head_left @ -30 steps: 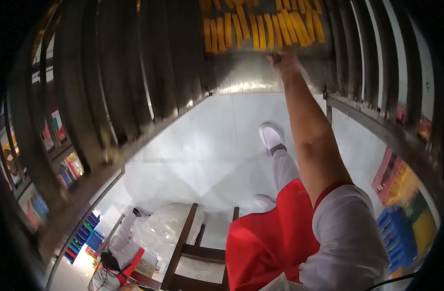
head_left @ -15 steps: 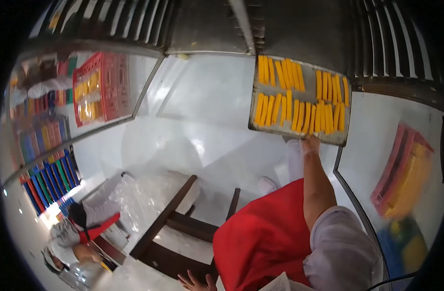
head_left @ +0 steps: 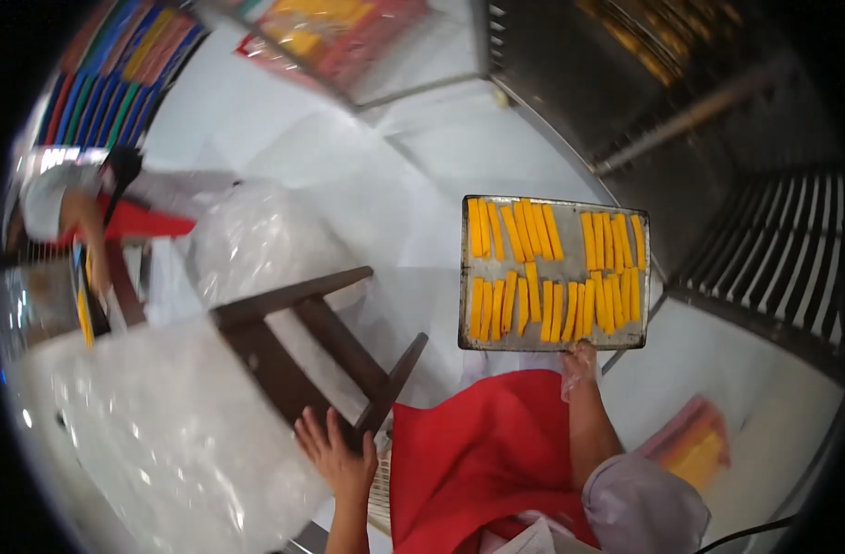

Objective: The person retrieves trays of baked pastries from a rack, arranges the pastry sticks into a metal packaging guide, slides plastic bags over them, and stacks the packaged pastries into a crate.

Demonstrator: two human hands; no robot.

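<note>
My right hand (head_left: pixel 579 361), in what looks like a clear plastic glove, grips the near edge of a metal baking tray (head_left: pixel 570 266). On the tray lie many yellow sticks (head_left: pixel 524 305), arranged in two rows with gaps between groups; what they are made of I cannot tell. My left hand (head_left: pixel 335 459) is open with its fingers spread. It is at the end of a dark brown wooden stool (head_left: pixel 279 369) lying on its side; whether it touches the wood I cannot make out.
Clear plastic sheeting (head_left: pixel 182 434) covers a surface at the left. A co-worker (head_left: pixel 62 208) in a red apron bends over there. Tall dark racks (head_left: pixel 764 249) stand at the right, and stacked coloured crates (head_left: pixel 118 69) at the upper left. A red crate (head_left: pixel 690 439) with yellow contents is at the lower right.
The tray has come away from the rack, held in my right hand and nearer to my body. My left hand has risen further into view beside the stool. The whole view has turned left.
</note>
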